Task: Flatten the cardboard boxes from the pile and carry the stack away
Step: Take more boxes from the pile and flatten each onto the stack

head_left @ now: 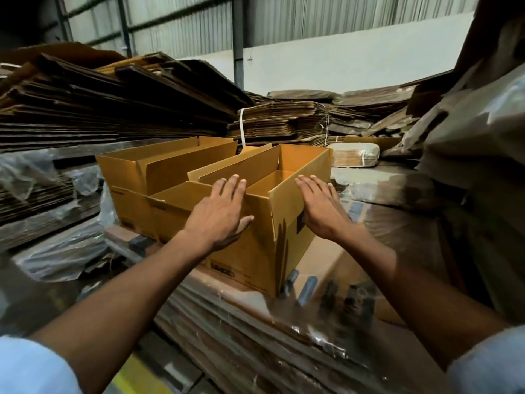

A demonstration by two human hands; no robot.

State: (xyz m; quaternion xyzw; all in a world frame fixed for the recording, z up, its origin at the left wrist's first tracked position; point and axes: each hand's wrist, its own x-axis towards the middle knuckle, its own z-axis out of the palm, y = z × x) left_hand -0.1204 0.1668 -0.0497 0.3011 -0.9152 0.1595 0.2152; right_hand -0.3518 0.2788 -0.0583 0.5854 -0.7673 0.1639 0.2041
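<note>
Corrugated metal walls and a pale lower wall [369, 61] close off the back of a warehouse space that is filled with stacked cardboard. At the centre, the near open box [255, 245] is met by both hands. The left hand [220, 211] is laid with straight, spread fingers over the box's near top edge and an inner flap, the thumb resting against the front face; nothing is gripped. The right hand [321, 206] is held flat and open just at the box's right side, fingers extended forward (whether the palm actually presses the side panel cannot be told). The box is seen upright with its flaps raised, not yet flattened, and it is set on a plastic-wrapped bundle of flat cardboard [255, 331]. Just behind it and to its left, a second open box [159, 169] is placed, the two touching or nearly so. Tall stacks of flattened cartons [99, 109] are piled at the left, and a strapped bundle [278, 120] is seen further back, bound by a white strap. Crumpled plastic sheeting [62, 254] is spread low at the left, and light blue sleeves [37, 368] are visible at the bottom corners.
</note>
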